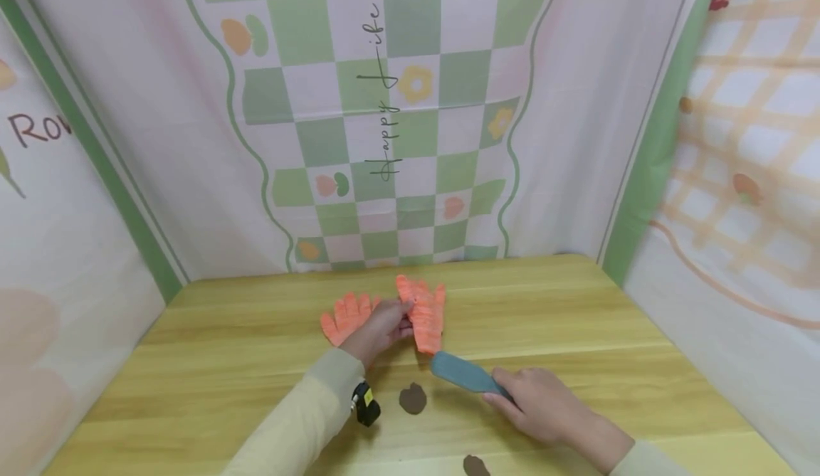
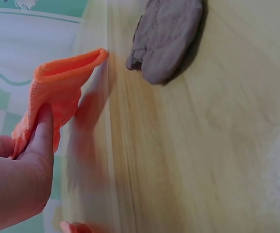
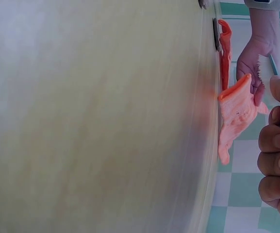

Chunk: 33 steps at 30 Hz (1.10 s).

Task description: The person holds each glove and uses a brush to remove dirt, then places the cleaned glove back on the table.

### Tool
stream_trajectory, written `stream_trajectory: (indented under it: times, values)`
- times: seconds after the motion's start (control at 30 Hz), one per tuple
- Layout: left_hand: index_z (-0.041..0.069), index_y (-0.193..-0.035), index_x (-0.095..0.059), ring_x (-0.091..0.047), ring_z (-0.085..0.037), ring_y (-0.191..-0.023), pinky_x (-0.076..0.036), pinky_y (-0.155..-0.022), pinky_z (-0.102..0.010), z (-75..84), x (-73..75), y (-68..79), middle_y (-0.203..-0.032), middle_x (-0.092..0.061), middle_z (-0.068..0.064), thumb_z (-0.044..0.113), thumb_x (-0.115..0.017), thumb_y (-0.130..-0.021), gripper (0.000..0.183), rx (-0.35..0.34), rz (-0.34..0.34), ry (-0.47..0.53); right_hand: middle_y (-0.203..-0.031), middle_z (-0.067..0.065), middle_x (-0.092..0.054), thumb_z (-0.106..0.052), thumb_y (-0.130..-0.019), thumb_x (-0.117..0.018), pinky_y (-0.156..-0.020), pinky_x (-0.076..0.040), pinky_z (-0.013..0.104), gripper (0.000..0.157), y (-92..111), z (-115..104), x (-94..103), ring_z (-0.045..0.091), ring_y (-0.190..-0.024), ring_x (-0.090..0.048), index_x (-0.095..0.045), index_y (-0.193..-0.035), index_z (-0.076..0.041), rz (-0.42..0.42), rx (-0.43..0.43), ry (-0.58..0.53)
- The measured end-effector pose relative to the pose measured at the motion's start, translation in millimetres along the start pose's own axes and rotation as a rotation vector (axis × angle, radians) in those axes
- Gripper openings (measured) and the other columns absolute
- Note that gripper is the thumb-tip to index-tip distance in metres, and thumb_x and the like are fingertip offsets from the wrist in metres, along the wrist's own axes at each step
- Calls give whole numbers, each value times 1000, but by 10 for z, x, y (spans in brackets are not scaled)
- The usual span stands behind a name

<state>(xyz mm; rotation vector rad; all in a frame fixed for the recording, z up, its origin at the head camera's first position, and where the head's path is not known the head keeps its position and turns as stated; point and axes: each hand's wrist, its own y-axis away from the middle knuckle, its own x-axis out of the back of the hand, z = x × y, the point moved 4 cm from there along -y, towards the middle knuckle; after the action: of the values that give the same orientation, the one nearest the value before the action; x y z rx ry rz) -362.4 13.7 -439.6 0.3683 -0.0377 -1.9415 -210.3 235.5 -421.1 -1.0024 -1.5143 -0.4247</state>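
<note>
My left hand [image 1: 383, 325] pinches an orange knitted glove [image 1: 428, 316] between thumb and fingers near its side. In the left wrist view the glove's open cuff [image 2: 67, 68] faces up, above the thumb. A second orange glove [image 1: 346, 316] lies on the table to the left, partly hidden behind the left hand. My right hand [image 1: 544, 403] grips the handle of a blue-grey brush [image 1: 464, 372], its head close to the held glove's cuff. White bristles [image 3: 265, 73] show along the brush in the right wrist view. Whether they touch the glove I cannot tell.
A flat brown clay-like piece [image 1: 413, 398] lies on the wooden table [image 1: 192, 390] in front of the gloves. Another brown piece [image 1: 475, 466] is cut off by the bottom edge. A checked curtain [image 1: 410, 141] hangs behind the table.
</note>
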Motion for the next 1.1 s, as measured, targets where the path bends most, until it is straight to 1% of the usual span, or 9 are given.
stream_trajectory:
  times: [0.23, 0.4, 0.57, 0.63, 0.7, 0.77, 0.83, 0.93, 1.1]
  values:
    - [8, -75, -34, -37, -17, -65, -41, -69, -32, 0, 47, 46, -71, -35, -2, 0, -37, -100, 27, 18, -10, 0, -59, -17, -29, -36, -100, -55, -47, -32, 19, 24, -14, 2, -6, -1, -51, -32, -47, -81, -23, 6, 0, 0]
    - [9, -76, -35, -44, -15, -66, -45, -67, -29, -2, 70, 53, -72, -38, -2, 0, -37, -101, 27, 42, -30, -33, -59, -16, -30, -36, -100, -55, -48, -32, 20, 24, -25, -7, 4, 0, -51, -33, -47, -82, -22, -8, -7, 0]
    - [8, -77, -38, -49, -15, -68, -48, -68, -29, -16, 110, 35, -74, -44, -3, -1, -38, -99, 24, 71, 19, -74, -60, -16, -30, -36, -100, -55, -49, -32, 20, 25, -36, -17, 5, 0, -52, -33, -47, -81, -22, -10, -8, 1]
    - [4, -84, -46, -53, -17, -71, -50, -70, -31, -20, 132, 24, -79, -49, -6, 2, -39, -101, 18, 91, 67, -69, -60, -16, -29, -36, -100, -55, -48, -32, 20, 25, -40, -20, 3, -1, -51, -32, -46, -81, -22, -13, -6, -10]
    - [-3, -102, -53, -58, -21, -78, -53, -75, -34, -20, 149, 17, -89, -55, -12, 9, -39, -104, 19, 103, 104, -51, -59, -16, -29, -36, -100, -54, -47, -32, 19, 25, -46, -20, 2, -1, -51, -31, -46, -81, -22, -20, -7, -23]
    - [-7, -124, -50, -62, -28, -90, -55, -81, -38, -19, 168, 15, -105, -59, -21, 19, -38, -106, 34, 115, 136, -27, -59, -16, -29, -35, -100, -54, -46, -32, 19, 24, -50, -19, -2, -2, -50, -31, -47, -81, -22, -30, -11, -35]
    - [-10, -137, -41, -61, -36, -103, -53, -87, -43, -14, 180, 20, -119, -56, -31, 25, -36, -107, 46, 113, 144, -18, -59, -16, -30, -35, -100, -54, -46, -32, 19, 24, -55, -17, -5, -2, -50, -31, -47, -81, -22, -36, -12, -39]
    - [-12, -139, -38, -58, -40, -111, -52, -90, -45, 0, 197, 37, -127, -51, -35, 27, -34, -108, 50, 109, 136, -26, -59, -17, -30, -36, -100, -54, -46, -32, 19, 24, -58, -17, -11, -2, -49, -30, -47, -82, -22, -41, -11, -41]
    - [-15, -139, -36, -55, -41, -114, -51, -91, -45, 29, 239, 79, -127, -50, -35, 25, -34, -108, 50, 102, 138, -43, -59, -17, -30, -37, -101, -53, -46, -31, 18, 25, -63, -19, -17, -2, -49, -30, -47, -81, -23, -36, -6, -45]
